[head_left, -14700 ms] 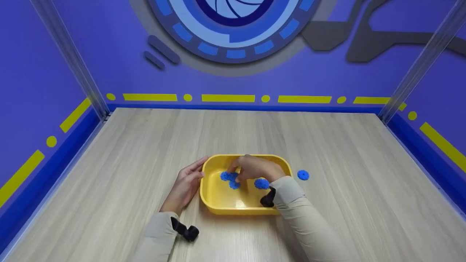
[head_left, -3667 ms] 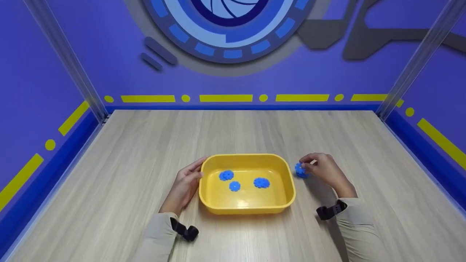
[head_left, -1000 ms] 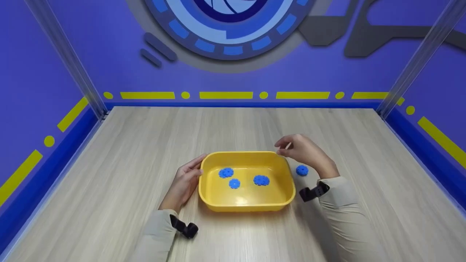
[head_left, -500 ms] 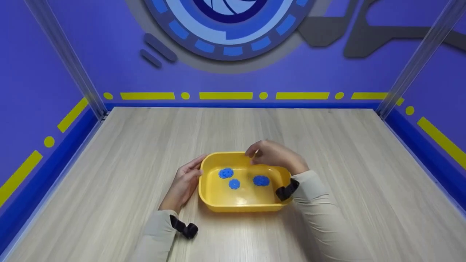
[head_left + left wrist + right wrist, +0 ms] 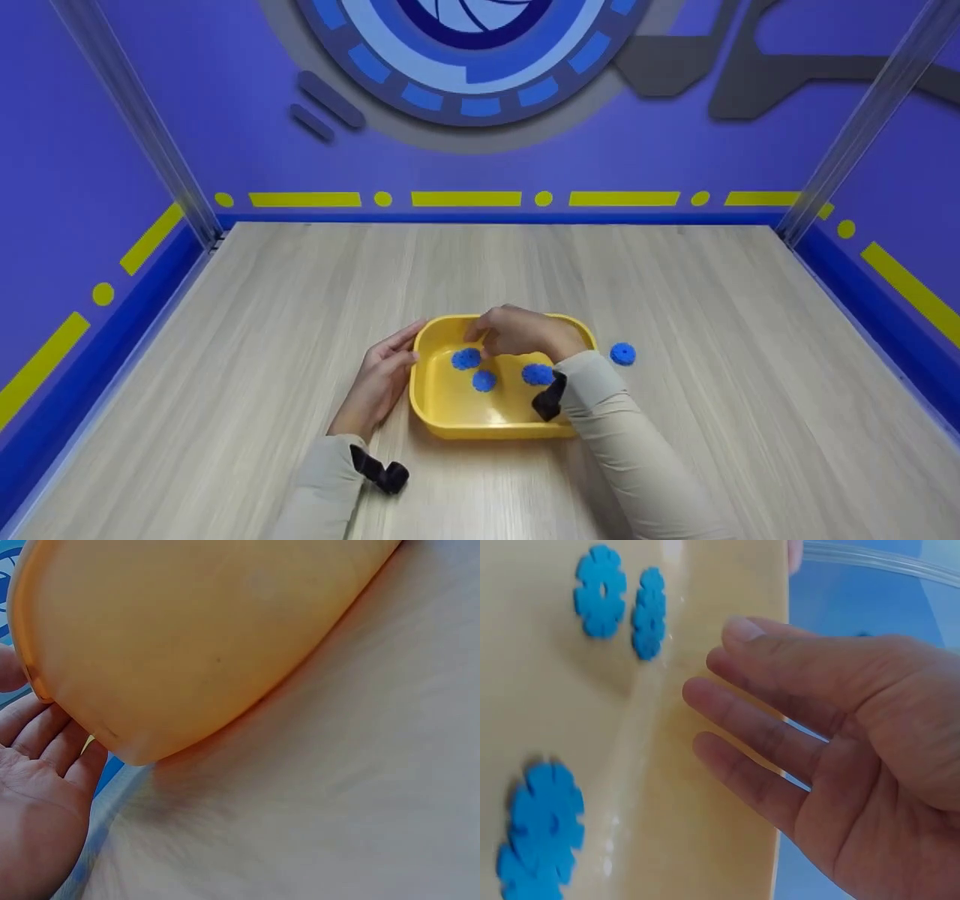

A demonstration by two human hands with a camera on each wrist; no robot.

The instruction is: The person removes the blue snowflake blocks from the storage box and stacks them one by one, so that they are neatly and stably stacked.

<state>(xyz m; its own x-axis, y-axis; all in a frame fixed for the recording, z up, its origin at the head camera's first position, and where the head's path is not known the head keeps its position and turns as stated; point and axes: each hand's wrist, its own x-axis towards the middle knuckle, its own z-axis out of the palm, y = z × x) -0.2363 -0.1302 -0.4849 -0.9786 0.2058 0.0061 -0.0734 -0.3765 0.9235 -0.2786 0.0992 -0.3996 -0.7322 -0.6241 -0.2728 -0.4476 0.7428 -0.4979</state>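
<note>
My left hand [image 5: 380, 384] holds the left end of a yellow plastic bin [image 5: 480, 431], thumb at the rim and fingers along the outer wall, as the left wrist view also shows. Inside the bin lie several blue notched plastic discs, like snowflake building pieces: an overlapping pair of discs [image 5: 466, 358], a single disc [image 5: 484, 381] and another overlapping group [image 5: 536, 374] near the right forearm. My right hand [image 5: 525, 331] reaches over the far wall into the bin, fingertips close to the left-hand discs. In the right wrist view its fingers [image 5: 754, 727] are loosely extended with nothing between them.
Right of the bin, a small stack of blue discs [image 5: 622, 354] lies on the wood-grain table [image 5: 360, 277]. Blue-purple panels [image 5: 480, 169] enclose the table at the back and both sides. A black camera strap [image 5: 381, 469] is on each wrist.
Since a few seconds ago, my right hand has let go of a disc on the stack beside the bin, then moved left over the rim into the bin. The left hand stays put.
</note>
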